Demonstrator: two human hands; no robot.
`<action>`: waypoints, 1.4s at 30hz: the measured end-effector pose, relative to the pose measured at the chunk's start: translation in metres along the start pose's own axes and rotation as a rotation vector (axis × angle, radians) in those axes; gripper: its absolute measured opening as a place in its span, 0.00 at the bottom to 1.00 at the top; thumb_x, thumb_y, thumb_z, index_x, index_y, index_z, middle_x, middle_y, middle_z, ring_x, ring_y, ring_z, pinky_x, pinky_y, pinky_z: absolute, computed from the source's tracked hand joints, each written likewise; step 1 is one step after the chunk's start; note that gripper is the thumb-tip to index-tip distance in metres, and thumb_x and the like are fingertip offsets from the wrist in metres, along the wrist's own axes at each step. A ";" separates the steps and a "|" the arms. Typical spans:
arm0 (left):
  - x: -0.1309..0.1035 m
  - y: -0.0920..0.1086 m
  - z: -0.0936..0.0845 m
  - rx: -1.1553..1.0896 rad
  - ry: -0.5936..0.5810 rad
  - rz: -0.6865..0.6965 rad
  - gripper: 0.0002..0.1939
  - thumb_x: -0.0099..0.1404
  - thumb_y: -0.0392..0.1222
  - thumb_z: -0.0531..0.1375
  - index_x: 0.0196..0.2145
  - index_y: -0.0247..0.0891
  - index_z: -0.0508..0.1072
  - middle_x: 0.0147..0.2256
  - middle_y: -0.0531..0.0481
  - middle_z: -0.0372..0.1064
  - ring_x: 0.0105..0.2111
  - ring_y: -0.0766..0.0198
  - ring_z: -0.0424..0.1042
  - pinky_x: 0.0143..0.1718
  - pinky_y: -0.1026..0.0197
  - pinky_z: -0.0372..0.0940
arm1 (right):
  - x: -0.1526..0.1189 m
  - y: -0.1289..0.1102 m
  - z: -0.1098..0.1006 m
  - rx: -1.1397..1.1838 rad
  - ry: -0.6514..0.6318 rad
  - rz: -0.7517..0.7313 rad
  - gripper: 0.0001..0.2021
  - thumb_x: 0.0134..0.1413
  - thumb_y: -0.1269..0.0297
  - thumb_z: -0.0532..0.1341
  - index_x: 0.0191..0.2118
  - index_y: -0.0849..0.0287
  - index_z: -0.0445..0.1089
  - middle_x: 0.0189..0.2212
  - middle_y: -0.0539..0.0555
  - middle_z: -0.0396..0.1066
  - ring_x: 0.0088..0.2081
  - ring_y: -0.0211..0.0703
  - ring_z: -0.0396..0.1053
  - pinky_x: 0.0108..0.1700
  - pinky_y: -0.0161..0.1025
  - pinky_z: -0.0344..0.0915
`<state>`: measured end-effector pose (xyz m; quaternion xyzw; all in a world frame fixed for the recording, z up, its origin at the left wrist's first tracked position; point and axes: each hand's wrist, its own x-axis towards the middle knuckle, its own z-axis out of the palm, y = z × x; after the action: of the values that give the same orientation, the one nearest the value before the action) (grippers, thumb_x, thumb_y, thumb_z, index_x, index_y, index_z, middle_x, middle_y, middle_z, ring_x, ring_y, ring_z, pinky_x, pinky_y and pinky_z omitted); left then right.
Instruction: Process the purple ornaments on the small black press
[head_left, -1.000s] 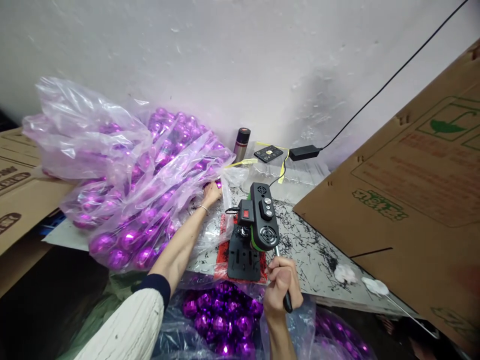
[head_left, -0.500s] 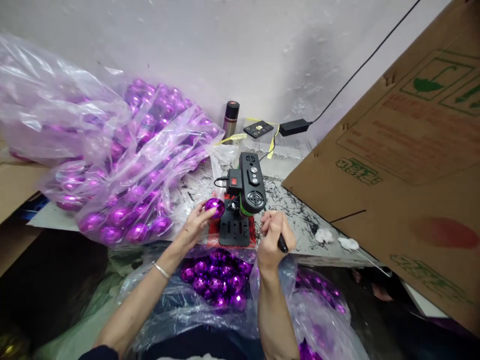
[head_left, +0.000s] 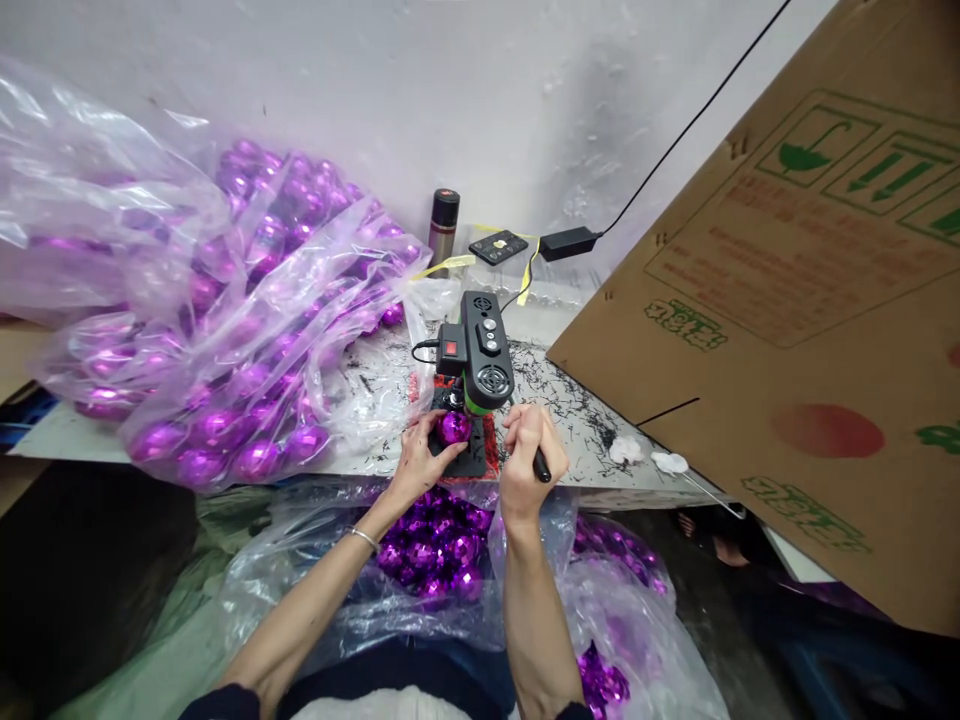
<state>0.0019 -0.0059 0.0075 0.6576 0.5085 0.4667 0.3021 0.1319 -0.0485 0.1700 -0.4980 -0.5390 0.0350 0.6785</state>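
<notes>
My left hand (head_left: 418,458) has its thumb and fingers around a shiny purple faceted bauble (head_left: 454,428). The bauble sits over the slotted black base plate (head_left: 472,460) of a small machine, close to its front. That machine has a black housing (head_left: 487,350) with round vents, and a switch box (head_left: 451,347) with a red rocker is attached at its left. In a fist just right of the machine, my right hand (head_left: 531,455) grips a black-handled tool (head_left: 541,466). The tool's working end is mostly hidden by the hand and housing, so its kind is unclear.
A plastic bag of purple baubles (head_left: 225,430) covers the table's left. More baubles (head_left: 435,545) lie in plastic below the front edge. A large carton (head_left: 720,330) leans in from the right. Behind stand a flask (head_left: 443,225), a phone (head_left: 498,247) and a power adapter (head_left: 568,243).
My left hand has brought the bauble rightward from beside the machine to over its base plate. My right hand keeps its grip on the tool. The whole view has shifted slightly.
</notes>
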 end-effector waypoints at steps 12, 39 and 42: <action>-0.007 0.002 0.002 0.055 -0.076 0.171 0.29 0.69 0.49 0.73 0.62 0.43 0.71 0.57 0.41 0.80 0.60 0.45 0.79 0.64 0.40 0.73 | -0.006 0.005 -0.001 0.060 -0.003 0.009 0.25 0.80 0.58 0.53 0.25 0.53 0.61 0.23 0.46 0.63 0.30 0.38 0.69 0.35 0.39 0.64; 0.000 0.006 0.005 -0.051 -0.056 -0.032 0.32 0.68 0.52 0.74 0.63 0.41 0.71 0.58 0.37 0.80 0.60 0.42 0.80 0.65 0.38 0.73 | 0.007 -0.007 0.004 0.031 0.027 0.089 0.27 0.79 0.52 0.53 0.23 0.52 0.59 0.22 0.46 0.61 0.29 0.38 0.69 0.33 0.38 0.64; 0.001 0.003 0.005 -0.107 -0.041 -0.071 0.31 0.69 0.53 0.72 0.64 0.40 0.71 0.58 0.37 0.79 0.60 0.43 0.80 0.65 0.39 0.72 | 0.008 -0.006 0.003 0.057 0.028 0.066 0.26 0.79 0.53 0.54 0.23 0.53 0.59 0.22 0.46 0.61 0.28 0.37 0.69 0.34 0.38 0.65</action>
<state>0.0075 -0.0055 0.0083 0.6315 0.4995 0.4687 0.3634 0.1293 -0.0450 0.1796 -0.4963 -0.5115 0.0657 0.6984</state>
